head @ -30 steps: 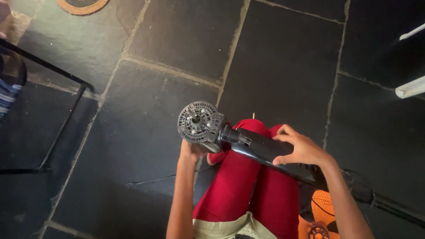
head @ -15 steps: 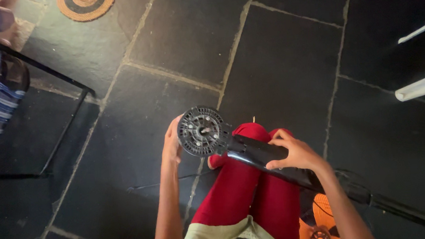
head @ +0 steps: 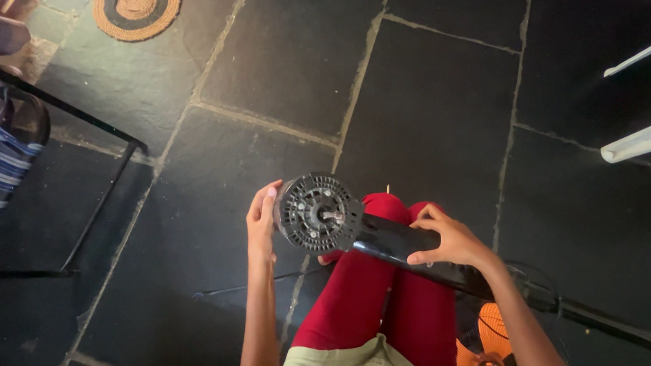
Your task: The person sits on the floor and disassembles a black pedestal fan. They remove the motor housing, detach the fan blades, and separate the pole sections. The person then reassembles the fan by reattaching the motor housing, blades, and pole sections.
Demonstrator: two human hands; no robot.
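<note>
Fan motor (head: 319,213) propped across red-trousered knees (head: 387,289), left hand (head: 262,220) open against its rim, right hand (head: 450,242) clasped round the black neck (head: 396,244); probably mid-inspection, steady turning next.

A black fan motor head (head: 319,213), round and ribbed with a metal shaft at its centre, is facing upward, lying tilted across red-trousered knees (head: 387,289) on its glossy black neck (head: 414,248).
</note>
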